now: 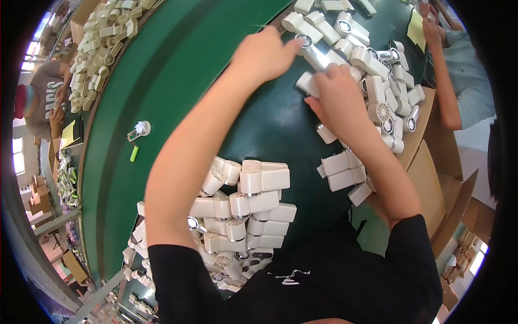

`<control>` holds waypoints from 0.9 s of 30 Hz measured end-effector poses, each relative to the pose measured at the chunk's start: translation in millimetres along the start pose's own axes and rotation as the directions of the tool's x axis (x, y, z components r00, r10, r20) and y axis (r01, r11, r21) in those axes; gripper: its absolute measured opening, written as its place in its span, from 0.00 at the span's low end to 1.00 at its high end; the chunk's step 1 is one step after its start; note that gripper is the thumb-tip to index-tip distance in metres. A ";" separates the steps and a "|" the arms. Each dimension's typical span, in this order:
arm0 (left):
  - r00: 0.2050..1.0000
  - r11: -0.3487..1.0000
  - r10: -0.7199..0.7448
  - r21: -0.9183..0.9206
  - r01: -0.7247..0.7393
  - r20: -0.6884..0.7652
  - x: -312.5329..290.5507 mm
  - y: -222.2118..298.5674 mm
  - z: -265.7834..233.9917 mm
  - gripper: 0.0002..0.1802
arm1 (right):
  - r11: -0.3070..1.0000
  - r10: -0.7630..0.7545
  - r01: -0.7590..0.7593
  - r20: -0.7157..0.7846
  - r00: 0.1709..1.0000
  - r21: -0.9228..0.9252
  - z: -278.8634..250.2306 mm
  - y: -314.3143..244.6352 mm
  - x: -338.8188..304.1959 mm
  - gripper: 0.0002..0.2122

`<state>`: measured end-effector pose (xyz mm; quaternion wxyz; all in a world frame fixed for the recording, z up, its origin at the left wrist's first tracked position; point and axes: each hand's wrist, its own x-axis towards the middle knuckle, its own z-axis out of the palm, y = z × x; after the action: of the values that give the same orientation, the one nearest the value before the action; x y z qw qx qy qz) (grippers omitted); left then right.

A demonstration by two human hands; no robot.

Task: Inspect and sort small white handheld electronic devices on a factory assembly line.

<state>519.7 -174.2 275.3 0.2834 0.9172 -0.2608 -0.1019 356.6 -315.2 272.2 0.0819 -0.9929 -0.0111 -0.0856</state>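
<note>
At the far edge of the pile, my left hand [264, 58] has curled fingers, with a fingertip against the silver-ringed head of a white handheld fan [318, 58]. Some of its fingers are hidden behind the hand. To its right, my right hand [341, 101] reaches over the pile, its fingers closed around a white fan body [307, 85] whose far end is covered by the hand. Around and beyond both hands lie many loose white fans [369, 59], some with silver rings. Nearer to me, more white fans [259, 205] sit stacked in rows below my left forearm.
A green belt [178, 59] curves along the left, carrying a small part with a bright green battery [134, 153]. White casings [105, 48] are heaped beyond it. Cardboard boxes [426, 167] stand at the right. Co-workers sit at far left and upper right [458, 75].
</note>
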 end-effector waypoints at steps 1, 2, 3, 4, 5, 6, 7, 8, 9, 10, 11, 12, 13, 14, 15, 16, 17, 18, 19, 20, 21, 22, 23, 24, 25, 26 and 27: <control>0.997 0.997 -0.079 0.018 0.080 -0.012 14.0 1.8 17.1 0.44 | 1.000 -0.009 0.009 0.001 1.000 0.003 0.2 -4.1 0.4 0.13; 0.998 0.997 -0.057 0.055 0.058 -0.006 19.9 8.8 27.9 0.50 | 0.995 -0.084 0.084 0.000 0.996 0.047 -3.7 -6.1 -0.7 0.13; 0.999 0.995 -0.039 0.092 0.038 0.004 22.1 14.7 33.8 0.56 | 0.983 -0.159 0.159 -0.002 0.987 0.094 -4.6 -7.6 -2.4 0.15; 0.997 0.998 -0.055 0.041 0.052 0.058 24.8 17.1 36.6 0.55 | 0.967 -0.209 0.208 -0.006 0.978 0.149 -2.2 -7.7 -5.1 0.20; 0.998 0.999 -0.028 0.017 0.027 0.061 26.8 14.6 35.9 0.54 | 0.931 -0.307 0.310 -0.044 0.951 0.194 -2.5 -7.5 -3.6 0.20; 0.997 1.000 -0.001 -0.009 0.001 0.071 25.3 14.1 34.4 0.52 | 0.885 -0.394 0.401 -0.082 0.916 0.236 -2.7 -7.7 -5.0 0.20; 0.997 0.999 0.021 -0.040 -0.018 0.079 23.7 9.9 28.6 0.49 | 0.863 -0.391 0.382 -0.041 0.920 0.331 -1.1 -7.0 -7.8 0.21; 0.997 0.997 0.053 -0.050 -0.050 0.056 18.5 2.4 24.0 0.47 | 0.863 -0.292 0.291 -0.062 0.954 0.413 -3.8 -8.8 -11.7 0.22; 0.996 0.995 0.084 -0.054 -0.082 0.025 13.8 -7.5 16.3 0.44 | 0.845 -0.193 0.207 -0.080 0.978 0.493 -6.7 -11.9 -12.8 0.23; 0.998 0.993 0.056 -0.103 -0.056 -0.004 8.7 -20.4 11.2 0.41 | 0.868 -0.131 0.197 -0.172 0.976 0.456 -2.5 -9.0 -9.3 0.21; 0.999 0.994 0.049 -0.098 -0.049 -0.003 3.1 -28.6 10.0 0.41 | 0.864 0.010 0.023 -0.063 0.998 0.503 -5.2 -11.5 -7.9 0.20; 0.997 0.989 0.060 -0.135 -0.068 -0.058 -2.5 -36.6 11.3 0.41 | 0.836 0.147 -0.151 0.050 0.988 0.527 -11.2 -14.6 -6.0 0.21; 0.991 0.981 0.070 -0.171 -0.089 -0.114 -7.4 -43.1 12.9 0.40 | 0.850 0.170 -0.234 0.176 0.970 0.472 -11.3 -14.5 -3.0 0.26; 0.970 0.963 0.170 -0.180 -0.201 -0.174 -9.7 -44.9 17.8 0.45 | 0.872 0.159 -0.250 0.238 0.958 0.420 -15.7 -24.3 -0.8 0.27; 0.965 0.948 0.232 -0.192 -0.252 -0.119 -9.3 -46.2 16.5 0.46 | 0.895 0.147 -0.255 0.297 0.944 0.366 -19.4 -34.3 2.1 0.29; 0.952 0.928 0.299 -0.213 -0.306 -0.064 -6.0 -45.3 18.8 0.47 | 0.955 0.072 -0.115 0.160 0.984 0.273 -5.9 -37.3 -3.9 0.29; 0.918 0.918 0.387 -0.061 -0.392 -0.083 -0.4 -43.7 19.8 0.47 | 0.958 0.069 -0.109 0.156 0.985 0.266 0.0 -38.3 -3.7 0.29; 0.916 0.916 0.390 -0.060 -0.396 -0.091 3.9 -41.6 13.6 0.47 | 0.973 0.042 -0.079 0.172 0.984 0.217 2.6 -44.4 2.5 0.30; 0.933 0.931 0.353 -0.129 -0.342 0.072 8.6 -39.8 6.1 0.46 | 0.985 0.015 -0.047 0.189 0.982 0.167 5.9 -48.1 5.7 0.30; 0.919 0.943 0.317 -0.186 -0.277 0.236 12.2 -37.9 -1.4 0.45 | 0.946 0.029 -0.068 0.127 0.991 0.317 15.5 -49.1 2.3 0.25; 0.909 0.938 0.331 -0.191 -0.288 0.255 14.1 -47.0 -1.5 0.45 | 0.948 0.016 -0.054 0.120 0.993 0.315 14.2 -51.1 4.0 0.25; 0.899 0.922 0.385 -0.137 -0.363 0.210 9.0 -51.3 -2.9 0.44 | 0.934 0.007 -0.062 0.155 0.988 0.353 12.0 -48.2 3.6 0.23; 0.883 0.899 0.439 -0.077 -0.432 0.168 1.4 -58.2 -5.9 0.43 | 0.918 -0.004 -0.072 0.190 0.982 0.391 9.5 -45.5 2.9 0.20; 0.895 0.911 0.411 -0.107 -0.398 0.175 -5.2 -60.9 -12.5 0.39 | 0.896 0.003 -0.109 0.238 0.971 0.430 1.3 -44.5 1.8 0.17; 0.921 0.937 0.349 -0.083 -0.340 0.173 -15.1 -67.1 -19.9 0.37 | 0.895 -0.006 -0.100 0.235 0.972 0.434 -6.8 -44.7 2.8 0.17; 0.943 0.959 0.285 -0.059 -0.279 0.170 -25.4 -73.4 -27.8 0.35 | 0.849 0.017 -0.180 0.315 0.949 0.496 -15.5 -44.3 4.3 0.18; 0.959 0.966 0.251 -0.103 -0.238 0.135 -35.6 -82.0 -33.3 0.31 | 0.795 0.031 -0.261 0.394 0.919 0.547 -20.2 -41.3 5.3 0.19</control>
<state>535.3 -81.9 256.9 0.3129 0.8549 -0.3877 -0.1446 356.9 -277.8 299.3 0.3887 -0.9138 0.0261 0.1147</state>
